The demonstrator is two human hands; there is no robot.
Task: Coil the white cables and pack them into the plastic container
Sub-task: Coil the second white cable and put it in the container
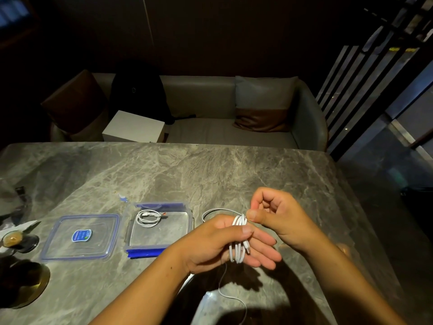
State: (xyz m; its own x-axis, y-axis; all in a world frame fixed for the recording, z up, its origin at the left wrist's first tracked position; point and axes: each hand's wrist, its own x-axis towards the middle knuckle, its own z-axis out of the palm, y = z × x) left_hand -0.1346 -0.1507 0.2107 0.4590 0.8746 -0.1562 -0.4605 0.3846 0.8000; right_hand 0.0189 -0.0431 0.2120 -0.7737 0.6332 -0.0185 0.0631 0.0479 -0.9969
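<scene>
White cable (238, 242), thin and soft-looking, wrapped in several turns round the straight fingers of the left hand (210, 245); thumb pressed down on the turns, pinning them. Its plug end (247, 247) lies across the fingers beside the wraps. Right hand (276, 219) pinches the same cable between thumb and forefinger at the top of the wraps, other fingers curled in. Both hands held over the table (210, 174), toward its near edge, right of centre. Its loose tail (222, 285) drops off the left hand toward the near edge. Plastic container (164, 233) open, just left of the hands; one coiled cable (148, 218) already in its far-left corner. Lid (82, 238) flat, just beside the container, toward the left edge. Handling, my guess: light, limp, slightly springy, smooth jacket; turns will likely spring loose if the thumb lifts. Best hold: pinch across the whole bundle, not a single strand or the plug end.
</scene>
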